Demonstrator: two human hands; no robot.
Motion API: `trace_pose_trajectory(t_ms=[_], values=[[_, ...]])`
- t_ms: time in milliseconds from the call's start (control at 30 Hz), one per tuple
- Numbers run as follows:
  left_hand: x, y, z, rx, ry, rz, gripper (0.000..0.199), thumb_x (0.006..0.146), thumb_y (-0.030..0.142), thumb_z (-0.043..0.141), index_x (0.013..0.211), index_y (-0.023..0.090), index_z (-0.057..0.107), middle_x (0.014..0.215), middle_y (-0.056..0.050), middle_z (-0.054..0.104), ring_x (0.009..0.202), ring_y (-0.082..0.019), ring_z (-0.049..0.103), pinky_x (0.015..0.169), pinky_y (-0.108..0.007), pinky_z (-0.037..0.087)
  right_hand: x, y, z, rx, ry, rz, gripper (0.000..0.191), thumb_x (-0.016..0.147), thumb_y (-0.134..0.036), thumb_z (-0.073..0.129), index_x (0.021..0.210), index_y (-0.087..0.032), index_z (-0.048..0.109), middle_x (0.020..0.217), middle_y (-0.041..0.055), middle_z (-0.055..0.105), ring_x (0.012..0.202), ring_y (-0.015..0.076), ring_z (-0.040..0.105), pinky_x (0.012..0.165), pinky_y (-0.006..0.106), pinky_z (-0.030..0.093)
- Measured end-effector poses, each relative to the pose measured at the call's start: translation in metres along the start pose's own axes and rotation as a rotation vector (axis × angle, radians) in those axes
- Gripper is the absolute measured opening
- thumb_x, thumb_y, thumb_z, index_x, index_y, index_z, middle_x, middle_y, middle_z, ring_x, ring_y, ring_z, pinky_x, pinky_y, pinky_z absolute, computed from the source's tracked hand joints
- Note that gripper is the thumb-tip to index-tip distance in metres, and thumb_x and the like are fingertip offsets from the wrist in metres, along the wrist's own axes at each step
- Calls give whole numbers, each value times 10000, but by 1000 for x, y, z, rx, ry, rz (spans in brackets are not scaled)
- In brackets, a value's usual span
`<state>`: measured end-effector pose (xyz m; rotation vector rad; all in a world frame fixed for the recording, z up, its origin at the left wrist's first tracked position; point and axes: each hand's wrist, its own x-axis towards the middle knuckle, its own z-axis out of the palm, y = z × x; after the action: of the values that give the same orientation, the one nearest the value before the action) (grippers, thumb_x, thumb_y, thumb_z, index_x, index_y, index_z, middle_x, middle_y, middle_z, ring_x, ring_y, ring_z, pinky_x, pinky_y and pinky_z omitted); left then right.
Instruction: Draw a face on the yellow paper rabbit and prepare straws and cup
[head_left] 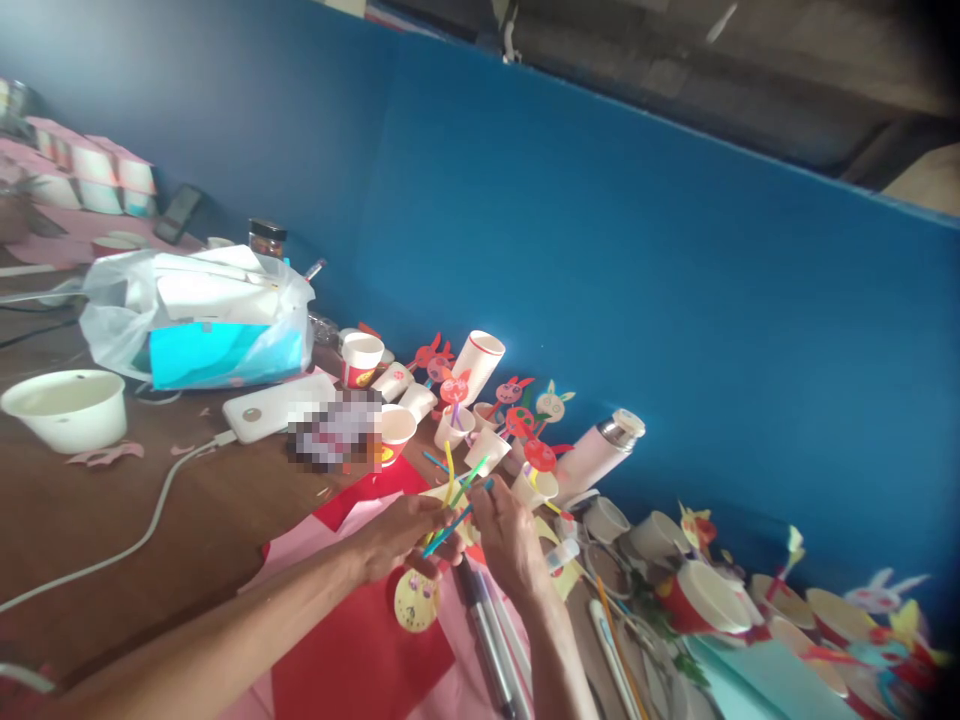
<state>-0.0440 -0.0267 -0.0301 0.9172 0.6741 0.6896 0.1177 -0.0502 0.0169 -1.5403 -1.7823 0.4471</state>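
Thin coloured straws, a yellow straw point(450, 468), a green straw point(471, 478) and a blue straw point(450, 530), stick out from my left hand point(409, 532), which is closed around them. The upper end of the blue straw meets the fingers of my right hand point(508, 530), closed in a pinch. Just below my left hand is a round yellow paper face point(417, 600) with drawn features, over red paper point(352, 650). Pink paper point(300, 545) spreads underneath. A dark marker pen point(484, 630) lies between my forearms.
Paper cups point(454, 428) holding red paper animal faces point(540, 455) stand along the blue partition point(600, 250). A pink thermos point(600, 455) leans behind them. More cups point(709, 597) crowd the right. Leftward are a white power bank point(277, 405) with cable, a plastic bag point(127, 310) and a white bowl point(67, 410).
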Motion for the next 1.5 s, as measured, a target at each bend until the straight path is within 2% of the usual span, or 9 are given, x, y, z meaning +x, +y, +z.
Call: trace_pose_trajectory(t_ms=[267, 533, 667, 900, 1000, 1133, 1267, 1400, 1500], values=[[3, -3, 0, 20, -43, 3, 432, 779, 557, 731, 848, 135, 664, 814, -74, 670, 745, -167, 638, 574, -225, 497, 2, 6, 3, -147, 58, -10, 276, 960, -376, 382, 747, -240, 495, 598, -29, 599, 547, 153, 550, 576, 245, 350], [-3, -3, 3, 19, -108, 41, 425, 834, 562, 678, 897, 142, 680, 855, -79, 687, 795, -160, 640, 656, -233, 474, 1, -1, 3, -229, 144, -10, 207, 932, -384, 455, 909, -218, 575, 657, 18, 703, 597, 202, 673, 566, 254, 403], [-1, -6, 2, 31, -126, 74, 453, 816, 584, 686, 896, 139, 691, 841, -71, 687, 782, -159, 623, 673, -252, 471, 1, -3, 6, -276, 203, -24, 294, 937, -428, 436, 980, -192, 606, 688, 47, 725, 625, 232, 700, 558, 272, 407], [4, -13, 5, 90, -57, 102, 481, 757, 592, 734, 813, 118, 674, 747, -61, 688, 675, -160, 619, 629, -264, 457, 0, 4, 14, -341, 261, -50, 466, 980, -519, 379, 1077, -155, 654, 658, 61, 732, 604, 246, 705, 561, 286, 391], [4, -15, 6, 86, -24, 91, 503, 724, 612, 748, 786, 122, 652, 705, -58, 682, 641, -162, 630, 591, -260, 467, 1, 6, 17, -341, 277, -74, 458, 990, -517, 384, 1080, -162, 659, 651, 40, 731, 592, 234, 706, 560, 281, 405], [3, -13, 7, 74, -38, 84, 460, 760, 570, 738, 828, 120, 668, 728, -63, 684, 700, -176, 660, 580, -244, 488, 1, 4, 21, -333, 298, -115, 414, 994, -475, 424, 1068, -144, 661, 632, 24, 718, 540, 218, 693, 519, 276, 401], [3, -9, 6, -85, -39, 93, 457, 736, 540, 778, 884, 116, 692, 756, -52, 667, 709, -171, 646, 571, -243, 510, -4, 3, 28, -287, 320, -209, 247, 992, -371, 498, 1063, -174, 629, 612, -25, 679, 522, 169, 660, 515, 246, 410], [3, -4, 1, -237, -34, 56, 474, 685, 522, 831, 909, 125, 700, 758, -41, 661, 671, -153, 627, 590, -253, 524, -4, 8, 36, -354, 389, -429, 222, 1010, -332, 465, 1011, -174, 622, 697, 23, 669, 632, 190, 649, 598, 268, 453], [3, -2, -2, -249, -7, 46, 451, 642, 506, 863, 847, 138, 701, 749, -50, 669, 660, -153, 619, 598, -258, 533, -3, 14, 40, -355, 394, -496, 182, 1002, -269, 462, 976, -185, 622, 734, 43, 664, 676, 203, 629, 629, 287, 457]])
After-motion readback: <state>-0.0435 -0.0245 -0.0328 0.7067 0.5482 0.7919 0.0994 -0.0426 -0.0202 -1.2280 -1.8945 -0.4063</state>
